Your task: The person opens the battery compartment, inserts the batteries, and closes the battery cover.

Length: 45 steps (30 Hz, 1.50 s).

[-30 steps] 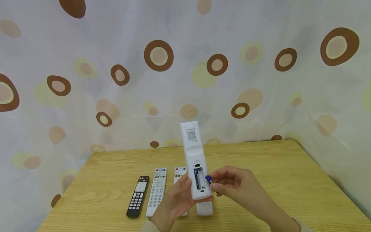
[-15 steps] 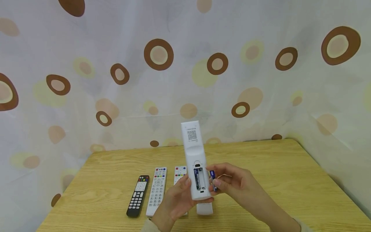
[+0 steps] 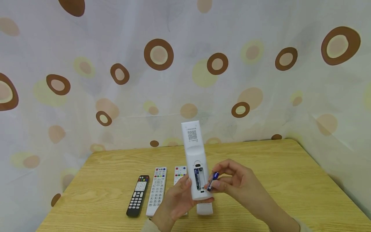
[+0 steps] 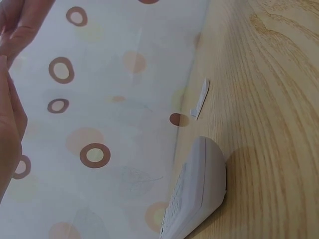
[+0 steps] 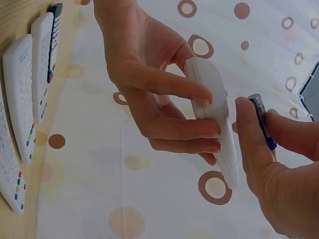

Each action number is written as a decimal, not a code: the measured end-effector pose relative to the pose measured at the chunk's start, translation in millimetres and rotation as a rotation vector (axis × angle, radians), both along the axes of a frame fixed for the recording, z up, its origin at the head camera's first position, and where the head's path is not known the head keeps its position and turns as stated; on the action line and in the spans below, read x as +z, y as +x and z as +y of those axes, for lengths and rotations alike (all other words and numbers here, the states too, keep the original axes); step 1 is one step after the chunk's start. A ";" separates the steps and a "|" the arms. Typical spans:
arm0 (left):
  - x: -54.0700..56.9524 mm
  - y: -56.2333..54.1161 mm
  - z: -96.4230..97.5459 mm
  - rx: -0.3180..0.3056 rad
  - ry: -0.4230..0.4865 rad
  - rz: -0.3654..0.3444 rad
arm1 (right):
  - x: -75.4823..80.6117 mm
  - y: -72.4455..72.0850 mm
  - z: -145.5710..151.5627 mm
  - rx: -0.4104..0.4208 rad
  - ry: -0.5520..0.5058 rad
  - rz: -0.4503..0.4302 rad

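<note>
My left hand (image 3: 177, 199) holds a white remote control (image 3: 193, 151) above the table, its back toward me and its upper end tilted left. The battery compartment is uncovered; a dark blue battery (image 3: 197, 179) lies in its left slot, while the right slot is bare. Just right of the compartment, my right hand (image 3: 240, 185) pinches a second blue battery (image 3: 214, 177) between thumb and fingers, its top leaning right. From the right wrist view, that battery (image 5: 263, 119) is apart from the remote (image 5: 214, 92), whose edge the left fingers (image 5: 174, 130) grip.
A black remote (image 3: 138, 197) and several white remotes (image 3: 156, 193) lie on the wooden table (image 3: 261, 161). One white remote (image 3: 204, 210) is partly hidden behind the held one. In the left wrist view, a small flat white piece (image 4: 202, 98) lies on the table.
The battery in my right hand has turned in the fingers, from leaning left beside the compartment, through upright, to leaning right. The remote and my left hand stay nearly still.
</note>
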<state>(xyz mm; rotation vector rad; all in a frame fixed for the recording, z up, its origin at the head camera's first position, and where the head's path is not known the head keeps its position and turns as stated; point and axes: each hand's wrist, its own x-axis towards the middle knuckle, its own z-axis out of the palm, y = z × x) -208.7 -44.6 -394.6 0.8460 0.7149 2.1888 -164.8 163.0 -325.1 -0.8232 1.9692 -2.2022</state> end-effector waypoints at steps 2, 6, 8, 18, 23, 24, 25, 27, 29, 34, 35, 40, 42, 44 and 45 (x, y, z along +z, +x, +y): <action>-0.1 -0.2 0.0 -0.001 -0.002 0.003 | 1.2 1.1 -0.4 -0.017 0.007 -0.023; 0.3 -0.7 0.1 -0.002 -0.005 0.010 | 3.2 2.9 -1.5 -0.050 0.032 -0.042; 0.6 -1.0 0.2 -0.004 -0.004 0.011 | 3.8 3.3 -2.2 -0.062 0.044 -0.038; 0.3 -1.9 2.6 -0.005 0.008 0.037 | 3.4 4.9 -5.9 -0.221 0.103 0.020; 0.8 -0.2 2.5 0.011 -0.007 0.001 | -3.6 7.7 -12.5 -0.401 0.216 0.357; 0.8 -0.1 2.5 0.011 -0.007 -0.004 | -5.1 7.4 -13.9 -0.432 0.242 0.432; 0.8 0.0 2.5 0.013 -0.006 -0.007 | -6.1 6.8 -15.1 -0.450 0.258 0.503; 0.5 -0.1 2.8 0.019 -0.007 -0.008 | -8.0 4.9 -16.9 -0.473 0.281 0.619; -0.2 -0.3 3.2 0.028 -0.013 -0.007 | -9.2 3.3 -18.4 -0.468 0.299 0.691; -1.4 -0.1 4.1 0.063 -0.035 0.007 | -11.8 5.4 -20.1 -0.440 0.394 0.803; -1.3 -0.1 4.2 0.072 -0.039 0.007 | -12.3 6.5 -20.3 -0.440 0.433 0.838; 0.3 0.0 3.5 0.097 -0.048 -0.009 | -11.6 14.1 -19.1 -0.442 0.643 0.984; 0.7 0.0 3.3 0.101 -0.058 -0.018 | -9.5 16.7 -20.0 -0.486 0.677 0.996; 0.9 0.4 3.5 0.102 -0.067 -0.022 | -8.1 17.4 -21.6 -0.531 0.652 0.994; 0.8 0.6 3.6 0.102 -0.067 -0.020 | -7.7 17.0 -22.7 -0.549 0.626 0.994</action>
